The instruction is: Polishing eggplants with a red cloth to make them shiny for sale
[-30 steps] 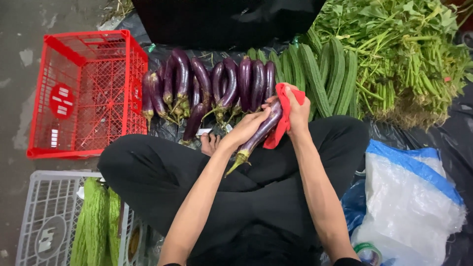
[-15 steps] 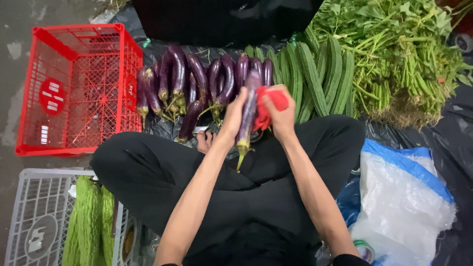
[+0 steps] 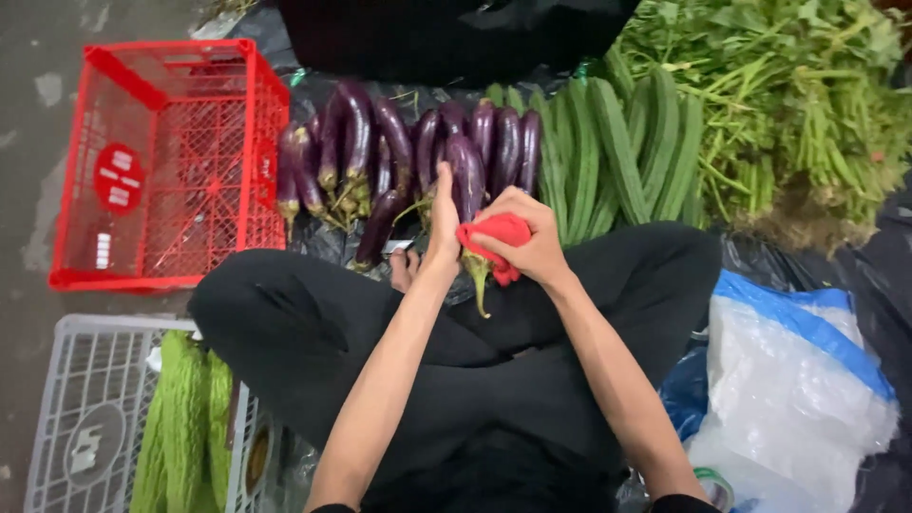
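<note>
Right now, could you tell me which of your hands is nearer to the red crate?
Left. The left hand grips the eggplant on the side facing the red crate. The right hand, holding the red cloth, is on the eggplant's far side.

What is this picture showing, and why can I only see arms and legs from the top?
The camera sits on a person's head and looks down, so you see only their own arms and crossed legs in black trousers. The left hand steadies a long purple eggplant. The right hand presses a red cloth against it near its green stem. More eggplants lie in a row on the ground ahead, next to long ridged green gourds and a heap of leafy greens. A red crate stands to the left. A grey crate holds bumpy green gourds, and a white bag lies to the right.
</note>
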